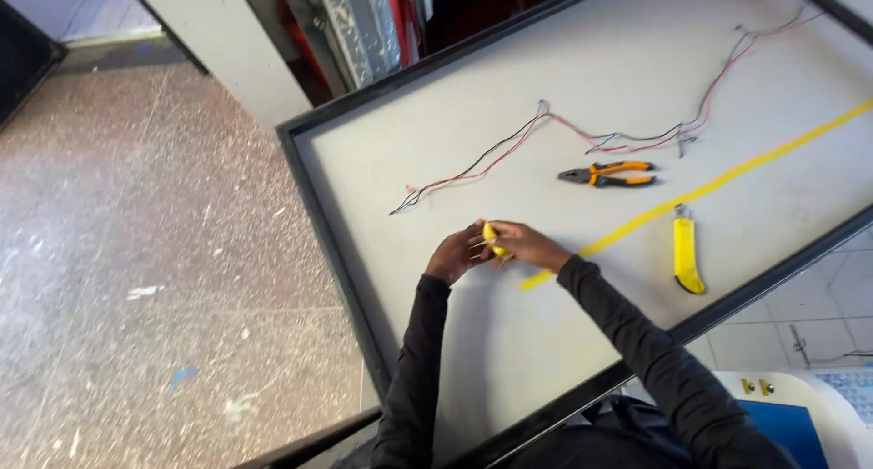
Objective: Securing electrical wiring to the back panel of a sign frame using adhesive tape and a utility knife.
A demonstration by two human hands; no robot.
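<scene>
Over the grey table (427,151), my left hand (453,254) and my right hand (526,244) meet, both gripping a small yellow roll of tape (492,238) between their fingers. A yellow tape strip (727,176) runs from my right hand diagonally across the table toward the far right. Both arms wear black sleeves.
Orange-handled pliers (607,174) lie beyond my hands. A yellow utility knife (687,254) rests by the near edge. Red and black wires (509,151) trail across the table's far part. The table has a black rim (323,224); speckled floor (136,251) lies to the left.
</scene>
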